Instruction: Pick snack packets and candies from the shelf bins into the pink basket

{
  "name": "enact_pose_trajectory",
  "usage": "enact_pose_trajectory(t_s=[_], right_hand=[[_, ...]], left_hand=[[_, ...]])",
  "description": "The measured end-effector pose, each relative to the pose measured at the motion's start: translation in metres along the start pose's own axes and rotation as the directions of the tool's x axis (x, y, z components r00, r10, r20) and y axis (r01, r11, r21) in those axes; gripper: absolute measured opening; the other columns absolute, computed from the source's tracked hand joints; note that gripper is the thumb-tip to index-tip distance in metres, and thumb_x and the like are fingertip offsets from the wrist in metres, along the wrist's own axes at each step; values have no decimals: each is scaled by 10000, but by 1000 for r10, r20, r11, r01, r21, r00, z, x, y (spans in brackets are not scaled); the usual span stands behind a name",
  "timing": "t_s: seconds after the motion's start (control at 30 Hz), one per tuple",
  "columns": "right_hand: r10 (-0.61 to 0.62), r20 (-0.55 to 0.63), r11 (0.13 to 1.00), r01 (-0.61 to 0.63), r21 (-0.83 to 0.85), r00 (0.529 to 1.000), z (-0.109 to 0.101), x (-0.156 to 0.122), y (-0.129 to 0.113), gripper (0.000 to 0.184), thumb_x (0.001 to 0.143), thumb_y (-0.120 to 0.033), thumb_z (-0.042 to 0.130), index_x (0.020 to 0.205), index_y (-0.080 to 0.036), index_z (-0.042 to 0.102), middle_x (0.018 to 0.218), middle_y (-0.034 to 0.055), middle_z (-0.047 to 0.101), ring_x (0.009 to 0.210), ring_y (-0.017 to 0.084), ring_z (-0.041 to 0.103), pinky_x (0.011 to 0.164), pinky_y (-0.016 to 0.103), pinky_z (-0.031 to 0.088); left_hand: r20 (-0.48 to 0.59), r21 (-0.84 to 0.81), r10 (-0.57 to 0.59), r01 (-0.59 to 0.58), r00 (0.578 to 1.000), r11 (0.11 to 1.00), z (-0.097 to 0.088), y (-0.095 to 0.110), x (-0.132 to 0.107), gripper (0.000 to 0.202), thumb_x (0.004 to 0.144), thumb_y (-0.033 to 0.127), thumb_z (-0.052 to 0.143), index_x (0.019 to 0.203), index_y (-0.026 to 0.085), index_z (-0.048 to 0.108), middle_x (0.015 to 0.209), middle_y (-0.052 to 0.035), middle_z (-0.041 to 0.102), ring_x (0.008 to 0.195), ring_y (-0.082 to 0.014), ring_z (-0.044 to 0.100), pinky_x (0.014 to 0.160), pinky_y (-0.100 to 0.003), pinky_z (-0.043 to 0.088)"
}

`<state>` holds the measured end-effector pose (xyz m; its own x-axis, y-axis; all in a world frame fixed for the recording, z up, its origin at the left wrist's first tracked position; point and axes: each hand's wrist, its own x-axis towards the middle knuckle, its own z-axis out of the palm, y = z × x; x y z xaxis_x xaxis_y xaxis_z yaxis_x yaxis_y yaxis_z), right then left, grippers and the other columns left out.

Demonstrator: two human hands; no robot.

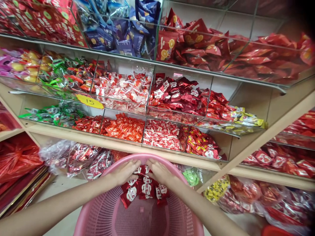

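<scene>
Below the shelves stands a pink plastic basket (90,200) with perforated walls and floor. A cluster of dark red candy packets (147,189) with white print is inside, towards its far wall. Reaching in from the left, my left hand (126,172) curls its fingers around the left side of the cluster. Opposite it, my right hand (159,173) cups the right side, fingertips on the packets. The two hands are close together with packets between them. My palms and the packets beneath them are hidden.
Above the basket rise shelves with clear-walled bins of wrapped candy: red packets (197,42), blue packets (125,36) and similar dark red packets (177,91). A yellow price tag (90,101) reads 15. Bagged candy (71,159) lies under the lowest shelf board (187,159).
</scene>
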<state>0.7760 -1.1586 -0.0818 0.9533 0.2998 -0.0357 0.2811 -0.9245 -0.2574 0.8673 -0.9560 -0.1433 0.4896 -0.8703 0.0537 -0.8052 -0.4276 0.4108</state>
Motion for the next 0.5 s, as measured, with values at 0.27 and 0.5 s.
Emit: enact_pose_trajectory(t_s=[0.27,0.5], right_hand=[[27,25,999,-27,27,999,-1,-5,7,377,784,-174,579,1156,-169,512,1218,138,551,1108,268,534,928,413,443],[25,24,998,-26,63,999,-2,-5,6,514,763,-219,628,1246,-161,463,1295,169,488,1137,299,517,938,439,434]], left_hand=[[-51,55,-60,63,997,997,-3,3,-15,571,825,263,553,1356,197,354,1376,-179,449,1247,-325,435,1027,-475,366],[-79,105,-55,63,995,992,-5,9,-18,486,818,251,524,1293,234,421,1172,-115,591,1048,-289,554,912,-402,458]])
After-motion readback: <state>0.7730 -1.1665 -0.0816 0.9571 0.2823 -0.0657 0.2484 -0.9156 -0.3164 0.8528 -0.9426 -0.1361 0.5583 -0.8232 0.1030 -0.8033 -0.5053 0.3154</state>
